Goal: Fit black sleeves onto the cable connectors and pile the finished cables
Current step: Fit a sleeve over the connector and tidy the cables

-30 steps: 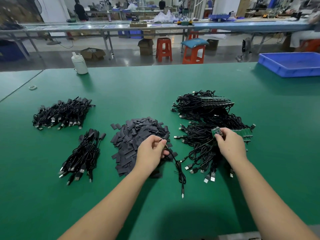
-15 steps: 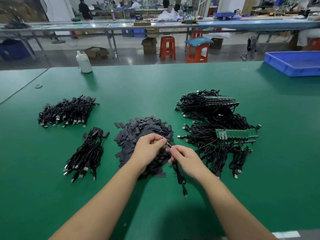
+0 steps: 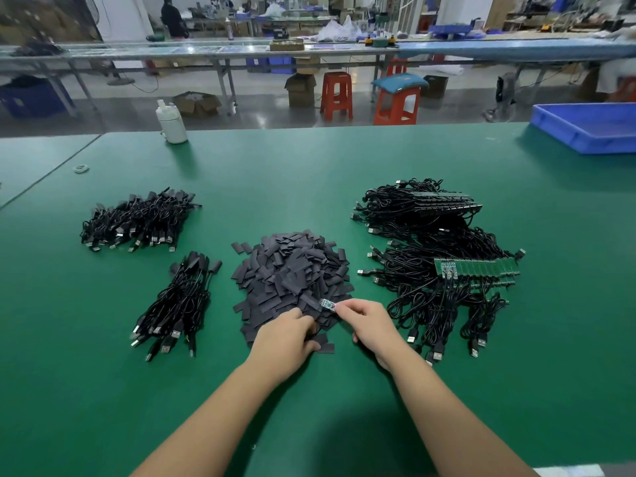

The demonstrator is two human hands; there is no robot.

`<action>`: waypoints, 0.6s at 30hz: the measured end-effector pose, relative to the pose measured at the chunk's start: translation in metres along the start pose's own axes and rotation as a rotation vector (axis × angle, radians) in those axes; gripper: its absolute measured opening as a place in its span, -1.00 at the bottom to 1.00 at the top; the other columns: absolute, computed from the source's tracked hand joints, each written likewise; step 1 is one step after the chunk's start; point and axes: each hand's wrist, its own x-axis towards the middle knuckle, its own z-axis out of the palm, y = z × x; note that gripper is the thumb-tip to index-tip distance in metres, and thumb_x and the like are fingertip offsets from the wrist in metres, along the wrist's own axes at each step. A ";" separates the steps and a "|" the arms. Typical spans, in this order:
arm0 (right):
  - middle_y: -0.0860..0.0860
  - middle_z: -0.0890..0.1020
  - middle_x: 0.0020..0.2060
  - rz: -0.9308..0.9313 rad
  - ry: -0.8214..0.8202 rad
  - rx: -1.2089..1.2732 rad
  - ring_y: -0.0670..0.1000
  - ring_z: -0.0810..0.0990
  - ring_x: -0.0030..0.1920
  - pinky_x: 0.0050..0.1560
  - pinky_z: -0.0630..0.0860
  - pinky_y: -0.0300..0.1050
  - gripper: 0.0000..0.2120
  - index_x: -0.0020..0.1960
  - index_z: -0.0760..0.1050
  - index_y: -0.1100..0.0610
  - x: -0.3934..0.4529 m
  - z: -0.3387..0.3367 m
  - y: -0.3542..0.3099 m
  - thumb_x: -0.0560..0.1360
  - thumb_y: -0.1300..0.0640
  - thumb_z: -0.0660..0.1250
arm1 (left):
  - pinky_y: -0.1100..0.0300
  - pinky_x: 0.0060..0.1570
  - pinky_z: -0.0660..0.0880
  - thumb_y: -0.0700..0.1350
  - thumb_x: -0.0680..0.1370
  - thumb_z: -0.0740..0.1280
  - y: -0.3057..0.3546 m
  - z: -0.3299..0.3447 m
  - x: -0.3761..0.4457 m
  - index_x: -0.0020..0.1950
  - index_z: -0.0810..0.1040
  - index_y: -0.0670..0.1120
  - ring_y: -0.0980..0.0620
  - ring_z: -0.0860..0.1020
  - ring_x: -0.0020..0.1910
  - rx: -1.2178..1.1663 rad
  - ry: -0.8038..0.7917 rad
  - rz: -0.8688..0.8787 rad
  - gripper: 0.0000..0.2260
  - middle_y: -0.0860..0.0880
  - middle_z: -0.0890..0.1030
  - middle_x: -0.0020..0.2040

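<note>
A heap of flat black sleeves (image 3: 292,270) lies mid-table on the green mat. My right hand (image 3: 370,327) pinches a small green connector board (image 3: 327,304) at the heap's near edge; its cable is hidden under the hand. My left hand (image 3: 287,339) rests on the near sleeves with fingers curled, fingertips hidden among them. To the right lies a tangle of unsleeved cables (image 3: 433,270) with a row of green boards (image 3: 478,268). Two piles of sleeved cables sit at the left, a near pile (image 3: 179,304) and a far pile (image 3: 137,220).
A white bottle (image 3: 171,123) stands at the far left edge of the table. A blue tray (image 3: 588,127) sits at the far right. A small white ring (image 3: 81,169) lies far left. Red stools and other workbenches stand beyond the table.
My right hand left the cable tangle and came to the sleeve heap, now pinching a green board. My left hand dropped lower onto the near sleeves. The camera moved closer.
</note>
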 end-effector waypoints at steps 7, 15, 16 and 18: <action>0.05 0.74 -0.14 0.044 -0.155 0.089 -0.04 0.50 -0.44 -0.33 0.56 -0.19 -0.91 -0.01 0.67 0.10 0.006 -0.007 0.006 0.58 0.16 0.38 | 0.11 -0.15 0.47 0.06 0.52 0.36 0.006 0.000 0.001 -0.10 0.42 0.10 0.05 0.51 -0.08 -0.094 0.031 -0.034 -0.87 0.12 0.43 -0.09; 0.08 0.74 -0.11 0.091 -0.187 0.165 -0.05 0.52 -0.44 -0.34 0.56 -0.20 -0.84 0.12 0.65 0.19 0.010 -0.010 0.014 0.57 0.24 0.37 | 0.49 -0.21 0.37 -0.14 0.55 0.37 0.007 -0.012 0.003 -0.01 0.64 0.14 0.28 0.52 -0.24 -0.646 0.074 -0.166 -0.83 0.16 0.63 -0.19; 0.09 0.74 -0.11 0.097 -0.191 0.171 -0.05 0.52 -0.43 -0.33 0.56 -0.20 -0.84 0.12 0.65 0.19 0.011 -0.011 0.015 0.57 0.24 0.37 | 0.47 -0.12 0.39 -0.13 0.56 0.37 0.007 -0.013 0.003 0.08 0.66 0.11 0.27 0.55 -0.14 -0.650 0.072 -0.171 -0.83 0.17 0.65 -0.11; 0.10 0.74 -0.11 0.104 -0.208 0.178 -0.06 0.51 -0.42 -0.30 0.57 -0.18 -0.85 0.11 0.66 0.17 0.012 -0.012 0.017 0.57 0.24 0.37 | 0.37 0.01 0.41 -0.09 0.56 0.39 0.006 -0.012 0.002 0.20 0.64 0.05 0.17 0.56 -0.01 -0.631 0.054 -0.176 -0.78 0.10 0.64 0.00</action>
